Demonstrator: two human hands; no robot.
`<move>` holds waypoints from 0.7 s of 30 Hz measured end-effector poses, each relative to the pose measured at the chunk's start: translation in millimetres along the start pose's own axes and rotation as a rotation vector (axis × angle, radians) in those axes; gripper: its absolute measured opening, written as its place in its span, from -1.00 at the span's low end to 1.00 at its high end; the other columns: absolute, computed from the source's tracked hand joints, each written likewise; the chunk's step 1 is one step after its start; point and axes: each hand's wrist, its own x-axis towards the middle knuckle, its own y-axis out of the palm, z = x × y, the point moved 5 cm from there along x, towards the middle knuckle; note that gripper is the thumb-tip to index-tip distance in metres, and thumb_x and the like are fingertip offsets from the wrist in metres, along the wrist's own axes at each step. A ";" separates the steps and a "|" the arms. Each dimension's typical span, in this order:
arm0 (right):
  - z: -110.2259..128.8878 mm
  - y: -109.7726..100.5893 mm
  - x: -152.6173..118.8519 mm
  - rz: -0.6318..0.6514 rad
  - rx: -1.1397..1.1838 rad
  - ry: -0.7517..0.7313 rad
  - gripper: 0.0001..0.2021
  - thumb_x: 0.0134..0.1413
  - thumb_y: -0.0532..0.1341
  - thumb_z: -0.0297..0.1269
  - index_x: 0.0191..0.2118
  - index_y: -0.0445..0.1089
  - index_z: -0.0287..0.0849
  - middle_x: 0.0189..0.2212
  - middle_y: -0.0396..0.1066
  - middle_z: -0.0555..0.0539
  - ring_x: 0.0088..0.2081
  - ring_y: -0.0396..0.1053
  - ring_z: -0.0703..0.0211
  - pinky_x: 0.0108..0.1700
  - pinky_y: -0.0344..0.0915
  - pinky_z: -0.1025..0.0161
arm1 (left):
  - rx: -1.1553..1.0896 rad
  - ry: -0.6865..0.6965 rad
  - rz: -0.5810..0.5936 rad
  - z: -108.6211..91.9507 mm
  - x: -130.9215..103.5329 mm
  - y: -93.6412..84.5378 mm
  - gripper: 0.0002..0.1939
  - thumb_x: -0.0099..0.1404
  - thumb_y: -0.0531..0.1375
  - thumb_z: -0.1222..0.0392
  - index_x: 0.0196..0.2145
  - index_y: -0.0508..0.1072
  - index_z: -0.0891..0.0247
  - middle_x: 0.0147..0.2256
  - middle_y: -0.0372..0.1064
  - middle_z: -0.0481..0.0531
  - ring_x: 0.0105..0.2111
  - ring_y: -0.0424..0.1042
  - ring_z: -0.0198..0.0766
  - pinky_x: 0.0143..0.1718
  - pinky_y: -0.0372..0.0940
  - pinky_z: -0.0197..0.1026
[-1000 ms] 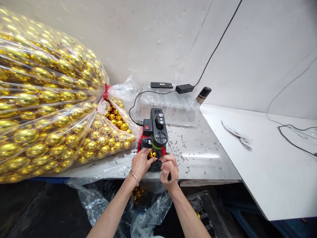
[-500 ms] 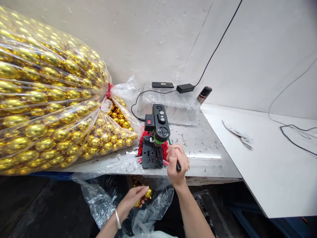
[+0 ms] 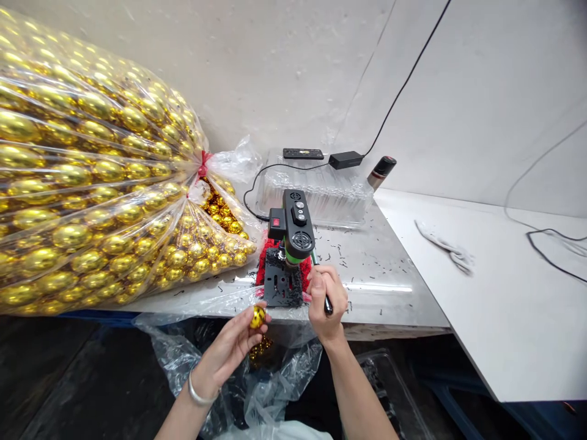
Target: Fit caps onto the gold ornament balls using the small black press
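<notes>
Between the fingertips of my left hand [image 3: 236, 343] is a shiny gold ball [image 3: 257, 316], just in front of the table edge. My right hand [image 3: 327, 300] is wrapped round the black-tipped lever [image 3: 328, 305] of a small black machine [image 3: 298, 225]. Under the machine's head sits a black slotted base plate [image 3: 276, 284], with red material [image 3: 305, 272] around it. Below my left hand, more gold balls [image 3: 261, 349] lie in an open clear plastic bag [image 3: 275, 397].
Large clear bags of gold balls [image 3: 92, 183] fill the left. Behind the machine are a clear plastic tray [image 3: 321, 198], a black adapter [image 3: 345, 160] and a flask [image 3: 381, 172]. A white glove [image 3: 443, 246] lies on the right table [image 3: 495, 318]. Black bits litter the metal top.
My left hand has risen from above the open bag toward the base plate, with a gold ball held up at its fingertips. My right hand stays on the lever.
</notes>
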 end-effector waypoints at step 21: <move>-3.4 0.7 -4.4 0.053 0.007 -0.050 -0.75 0.14 -0.01 -0.56 -0.50 0.16 -0.15 -0.57 0.19 0.02 -0.38 0.25 0.24 -0.36 0.22 0.27 | 1.068 0.619 -0.165 -44.8 70.9 38.3 -0.56 0.16 0.18 0.04 -0.05 0.42 0.33 -0.26 0.50 0.09 -0.30 0.45 -0.22 -0.22 0.33 -0.18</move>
